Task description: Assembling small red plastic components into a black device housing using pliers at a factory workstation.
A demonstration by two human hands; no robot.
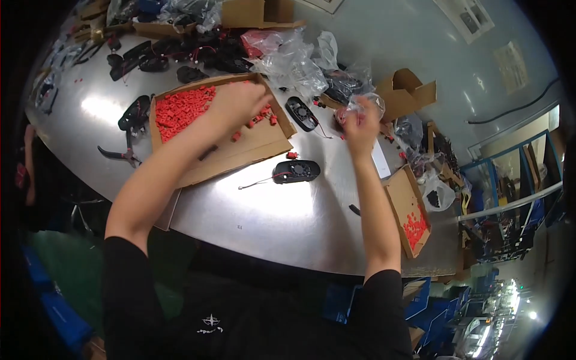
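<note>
My left hand [237, 103] is over a shallow cardboard tray [258, 146] of small red plastic parts [180, 111]. Its fingers are curled and slightly blurred; red shows beside the fingertips, but what they hold is unclear. Farther right, my right hand [362, 127] is closed on a crumpled clear plastic bag [367, 107], with something reddish by the fingers. Between my arms lies a black oval fan unit [296, 171] with a thin cable, a red part [292, 155] just behind it. A second black fan unit [301, 114] rests right of the tray.
Dark-handled pliers [127, 153] lie left of the tray. Black units [192, 51] and clear plastic bags [294, 66] crowd the back. A smaller cardboard tray [396, 201] with red pieces stands beyond my right forearm. An open cardboard box [408, 96] is at the back right.
</note>
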